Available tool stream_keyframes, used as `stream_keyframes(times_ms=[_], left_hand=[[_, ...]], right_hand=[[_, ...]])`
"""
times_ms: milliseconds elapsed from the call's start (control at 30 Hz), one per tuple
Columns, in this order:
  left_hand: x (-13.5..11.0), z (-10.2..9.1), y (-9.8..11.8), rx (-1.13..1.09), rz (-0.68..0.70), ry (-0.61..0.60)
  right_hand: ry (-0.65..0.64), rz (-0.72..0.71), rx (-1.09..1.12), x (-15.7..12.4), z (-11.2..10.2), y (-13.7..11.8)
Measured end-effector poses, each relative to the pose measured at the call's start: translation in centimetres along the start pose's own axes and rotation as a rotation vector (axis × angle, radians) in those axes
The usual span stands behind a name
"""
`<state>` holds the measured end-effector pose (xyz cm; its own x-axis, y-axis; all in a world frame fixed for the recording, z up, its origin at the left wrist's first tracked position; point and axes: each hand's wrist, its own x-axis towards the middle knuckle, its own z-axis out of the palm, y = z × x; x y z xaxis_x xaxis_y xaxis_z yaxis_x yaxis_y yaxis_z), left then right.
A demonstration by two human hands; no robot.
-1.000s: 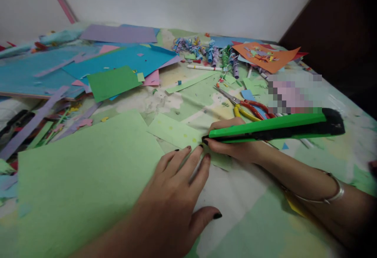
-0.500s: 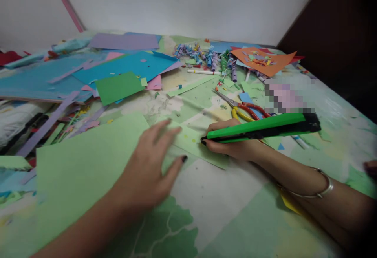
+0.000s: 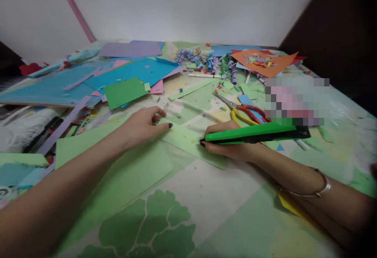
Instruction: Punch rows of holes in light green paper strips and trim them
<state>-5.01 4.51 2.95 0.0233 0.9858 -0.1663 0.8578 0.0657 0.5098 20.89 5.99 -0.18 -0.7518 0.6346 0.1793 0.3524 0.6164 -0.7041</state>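
Observation:
A light green paper strip (image 3: 190, 142) with small yellowish dots lies flat between my hands. My left hand (image 3: 141, 126) is at its left end, fingers curled, the dark-nailed thumb laid along the paper. At the other end, my right hand (image 3: 228, 140) is closed round the narrow end of a long green-and-black tool (image 3: 250, 133), whose exact kind I cannot make out. Its black tip is over the strip by my fingertips. Under my left wrist and forearm is a larger light green sheet (image 3: 141, 167). Scissors (image 3: 232, 105) with red and yellow handles lie open-bladed beyond my right hand.
Blue paper (image 3: 129, 69), a green card (image 3: 125, 93) and purple paper (image 3: 132, 49) cover the far left. Curled paper pieces (image 3: 209, 61) and an orange sheet (image 3: 262, 63) bearing scraps lie at the back. A white marker (image 3: 203, 75) rests near them. Behind the table stands a wall.
My left hand has moved up and away from me, its spread fingers now curled at the strip's left end. My right hand stays almost in place with the tool. The view has shifted slightly.

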Motion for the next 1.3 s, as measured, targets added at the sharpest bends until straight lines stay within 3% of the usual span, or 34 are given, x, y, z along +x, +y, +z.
stream_keyframes(times_ms=[100,233,333,500,600,700,800,900,933,1000,1067,1167,1300], left_hand=[[0.5,-0.5,0.2,0.030,0.014,-0.004],[0.6,-1.4,0.1,-0.087,-0.016,0.031],[0.3,-1.7,0.2,-0.181,-0.031,0.026],[-1.0,-2.1,0.4,-0.134,-0.014,0.041],[-2.0,-2.5,-0.2,-0.062,0.017,-0.001],[-3.1,-2.6,-1.0,0.035,-0.022,-0.124],[-4.2,-1.3,-1.3,0.169,0.092,-0.049],[-5.5,1.2,-0.4,0.354,0.363,0.248],[-5.9,2.2,0.1,0.351,0.474,0.251],[-6.6,3.8,0.9,0.331,0.658,0.132],[-6.9,4.9,1.3,0.359,0.777,0.144],[-6.7,5.6,1.1,0.391,0.855,0.190],[-6.4,5.5,0.4,0.405,0.854,0.172]], right_hand=[[-0.006,-0.024,0.013,0.0,-0.1,0.1],[-0.026,-0.002,-0.019,-0.1,-0.2,0.2],[-0.039,-0.009,-0.026,-0.1,-0.3,0.3],[-0.053,-0.010,0.006,-0.3,-0.4,0.1],[-0.065,0.029,0.004,-0.4,-0.5,-0.3],[-0.078,0.021,0.061,-0.1,-0.5,-0.5],[-0.080,-0.010,0.150,0.5,-0.4,-0.3],[-0.108,0.045,0.204,1.0,-0.5,0.0],[-0.118,0.066,0.203,1.0,-0.6,0.0],[-0.132,0.079,0.184,1.1,-0.7,0.1],[-0.144,0.075,0.170,1.1,-0.8,0.2],[-0.149,0.068,0.158,1.0,-0.9,0.2],[-0.149,0.050,0.142,1.0,-0.9,0.4]])
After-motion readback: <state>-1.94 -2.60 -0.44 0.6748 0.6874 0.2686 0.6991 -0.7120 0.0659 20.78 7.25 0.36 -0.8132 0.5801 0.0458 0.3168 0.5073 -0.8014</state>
